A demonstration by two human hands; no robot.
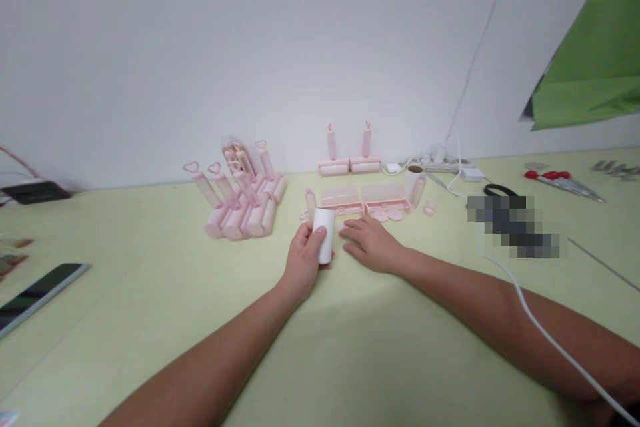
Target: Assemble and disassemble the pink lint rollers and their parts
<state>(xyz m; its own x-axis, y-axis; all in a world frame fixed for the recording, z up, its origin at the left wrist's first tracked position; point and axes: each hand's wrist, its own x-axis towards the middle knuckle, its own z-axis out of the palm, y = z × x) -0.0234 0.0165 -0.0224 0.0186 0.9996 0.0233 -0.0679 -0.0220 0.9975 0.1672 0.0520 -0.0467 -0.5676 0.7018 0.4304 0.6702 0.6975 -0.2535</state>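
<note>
My left hand (303, 255) is wrapped around a white roll (325, 235), held upright just above the pale yellow table. To its right, my right hand (373, 244) reaches over the tabletop, palm down with fingers apart. Its fingertips are close to a pink tray-like part (387, 206) and pink discs (395, 215); whether they touch anything small I cannot tell. Behind the held roll stands a small pink tube (311, 203). Another white roll with a brown inside (413, 185) stands farther right, beside a pink tube (419, 191).
Pink cylinders with heart-topped handles (237, 213) are clustered at left. Two pink pieces with upright handles (334, 165) stand by the wall. A white cable (520, 297) crosses my right forearm. Red-handled scissors (563, 180) lie at right, a phone-like device (43, 290) at left.
</note>
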